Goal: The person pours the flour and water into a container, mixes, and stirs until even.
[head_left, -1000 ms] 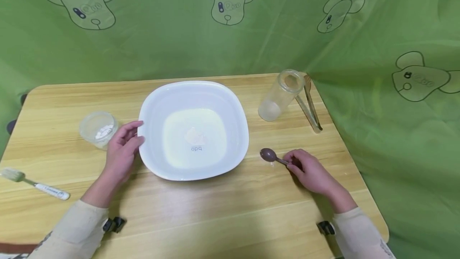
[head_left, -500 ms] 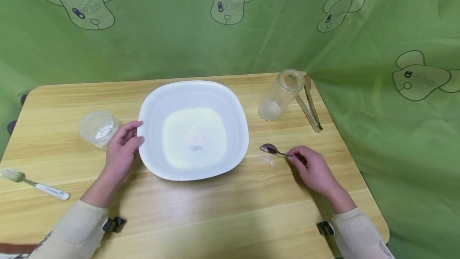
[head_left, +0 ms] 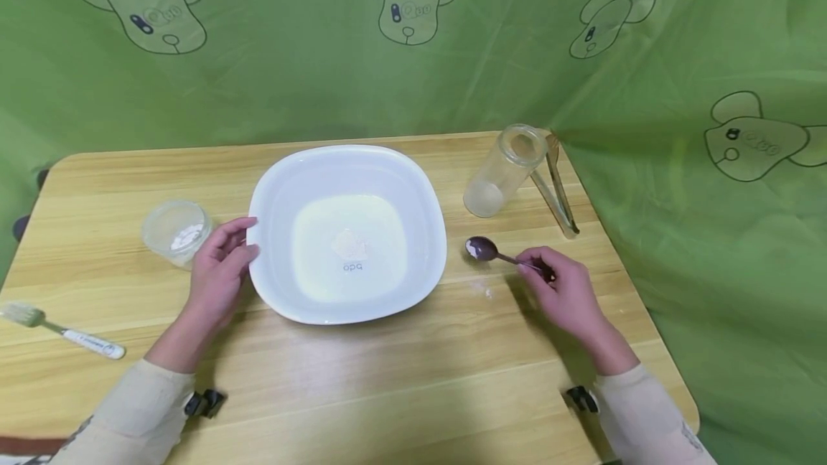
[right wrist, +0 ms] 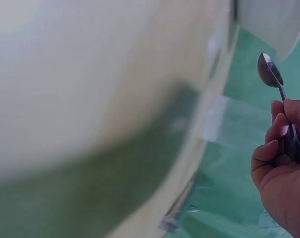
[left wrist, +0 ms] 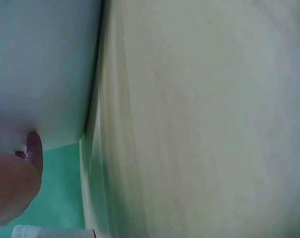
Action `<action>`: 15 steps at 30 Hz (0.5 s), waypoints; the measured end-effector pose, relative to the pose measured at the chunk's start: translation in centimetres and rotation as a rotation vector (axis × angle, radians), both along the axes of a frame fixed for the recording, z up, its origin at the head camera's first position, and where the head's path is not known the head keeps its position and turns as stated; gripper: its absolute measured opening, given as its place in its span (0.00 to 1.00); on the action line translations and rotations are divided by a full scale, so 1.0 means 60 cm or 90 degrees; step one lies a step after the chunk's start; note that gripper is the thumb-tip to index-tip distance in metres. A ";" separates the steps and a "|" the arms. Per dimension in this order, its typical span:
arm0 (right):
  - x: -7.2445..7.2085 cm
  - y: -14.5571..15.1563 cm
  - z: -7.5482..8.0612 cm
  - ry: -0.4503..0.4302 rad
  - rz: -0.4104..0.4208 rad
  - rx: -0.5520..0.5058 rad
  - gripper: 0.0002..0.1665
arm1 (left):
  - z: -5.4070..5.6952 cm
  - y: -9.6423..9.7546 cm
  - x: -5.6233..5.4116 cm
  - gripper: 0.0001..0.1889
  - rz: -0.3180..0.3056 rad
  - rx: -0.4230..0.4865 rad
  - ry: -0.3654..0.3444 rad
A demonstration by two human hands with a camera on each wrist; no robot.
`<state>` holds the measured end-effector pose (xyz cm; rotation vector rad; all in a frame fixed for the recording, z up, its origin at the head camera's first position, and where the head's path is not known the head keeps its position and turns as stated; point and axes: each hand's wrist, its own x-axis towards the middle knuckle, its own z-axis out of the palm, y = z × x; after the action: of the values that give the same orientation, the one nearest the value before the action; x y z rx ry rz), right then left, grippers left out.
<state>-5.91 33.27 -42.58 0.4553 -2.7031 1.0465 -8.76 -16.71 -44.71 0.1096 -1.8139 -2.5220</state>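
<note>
The head view gives me, from the left, a brush (head_left: 69, 334) and a small glass jar (head_left: 158, 228), then the left hand (head_left: 220, 275), thumb and forefinger a little apart against the rim of the white basin (head_left: 423, 235); whether they pinch it, I can't tell. Right of the basin, off the table (head_left: 362, 393), is the dark spoon (head_left: 486, 250), its handle pinched in the fingers of the right hand (head_left: 562, 289). To my eye this is the spoon-carrying step, the basin being steadied meanwhile; the next move seems to call for a level spoon, since its bowl shows a white patch. Against half a second ago, spoon and right hand have shifted toward the table's far edge, clear of the white specks (head_left: 488, 293); left hand and basin look unmoved.
</note>
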 end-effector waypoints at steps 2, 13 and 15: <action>-0.010 -0.012 0.015 0.026 0.008 -0.020 0.10 | 0.000 -0.001 0.000 0.21 0.000 -0.001 0.000; -0.068 -0.101 0.079 0.078 0.102 -0.031 0.09 | 0.002 -0.004 0.000 0.21 -0.002 -0.011 -0.010; -0.077 -0.119 0.086 0.055 0.127 -0.010 0.08 | 0.002 -0.004 0.000 0.21 -0.005 -0.014 -0.012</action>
<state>-10.56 26.14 -37.40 0.7616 -2.6125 1.0691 -8.77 -16.96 -44.62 0.1254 -1.8522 -2.5132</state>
